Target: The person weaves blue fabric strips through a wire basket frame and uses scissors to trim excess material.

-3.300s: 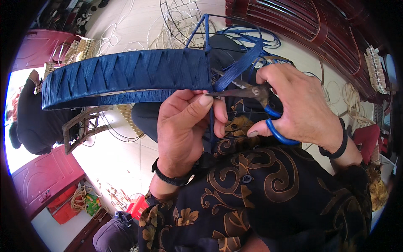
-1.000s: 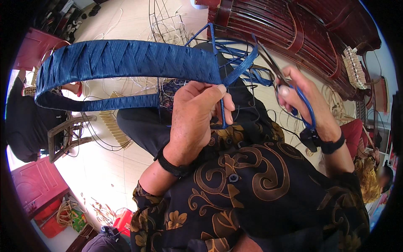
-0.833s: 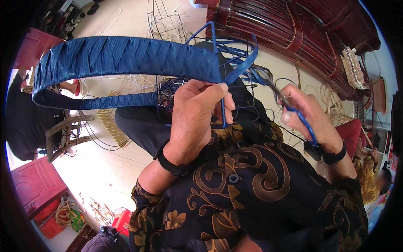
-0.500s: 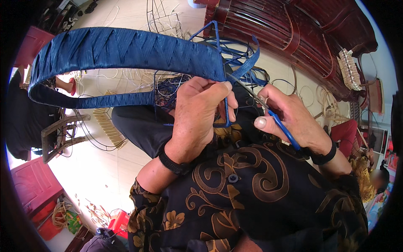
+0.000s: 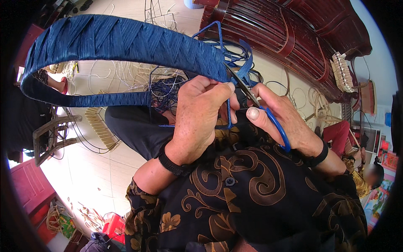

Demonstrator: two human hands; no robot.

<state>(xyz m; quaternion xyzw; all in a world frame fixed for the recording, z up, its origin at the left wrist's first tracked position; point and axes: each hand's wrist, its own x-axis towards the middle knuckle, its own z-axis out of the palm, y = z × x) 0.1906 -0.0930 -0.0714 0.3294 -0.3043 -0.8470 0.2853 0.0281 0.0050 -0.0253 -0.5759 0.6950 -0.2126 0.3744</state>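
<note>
My left hand (image 5: 196, 111) pinches the lower end of a wide blue woven band (image 5: 126, 40), which loops out to the far left and back. Its thumb and fingers are closed on the edge, beside a thin blue-wrapped wire frame (image 5: 221, 35). In my right hand (image 5: 289, 119) is a pair of scissors (image 5: 279, 129) with blue handles. The dark blades point up and left to the band's end, right above my left thumb. A loose blue strip (image 5: 247, 63) sticks up just beyond the blades. Whether the blades touch a strand I cannot tell.
Tangled blue strands (image 5: 166, 94) hang under the band. Beyond stands a dark red wooden bench (image 5: 268, 38). A wooden chair frame (image 5: 54, 134) is at left, pale cane coils (image 5: 321, 103) at right. Another person (image 5: 361, 168) sits at the far right.
The scissors have swung more upright, and their tips now lie higher against the band's end. The band's far loop has risen slightly, while my left hand keeps its pinch.
</note>
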